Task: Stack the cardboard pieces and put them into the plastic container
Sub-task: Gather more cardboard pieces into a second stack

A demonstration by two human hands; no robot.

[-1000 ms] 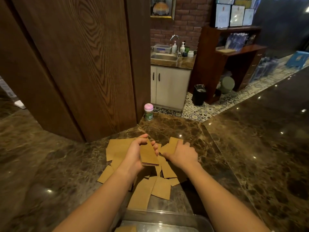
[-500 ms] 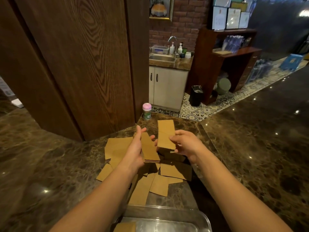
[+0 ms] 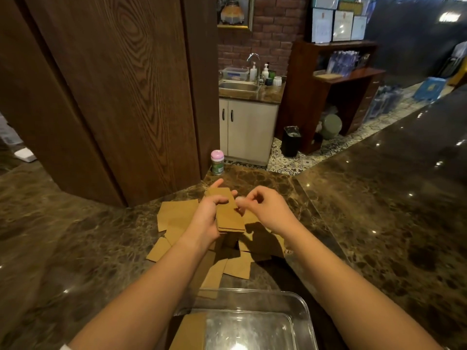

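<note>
Here, left hand (image 3: 207, 218) grips one cardboard stack (image 3: 228, 213); one container (image 3: 302, 305) nearby.

No text can be read; print on the framed certificates (image 3: 338, 25) and small bottle (image 3: 217, 162) is too blurred.

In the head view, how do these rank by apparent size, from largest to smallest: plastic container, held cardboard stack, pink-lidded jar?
1. plastic container, though nearest the camera and cut off by the frame
2. cardboard stack in the left hand
3. pink-lidded jar, which stands farthest away
</note>
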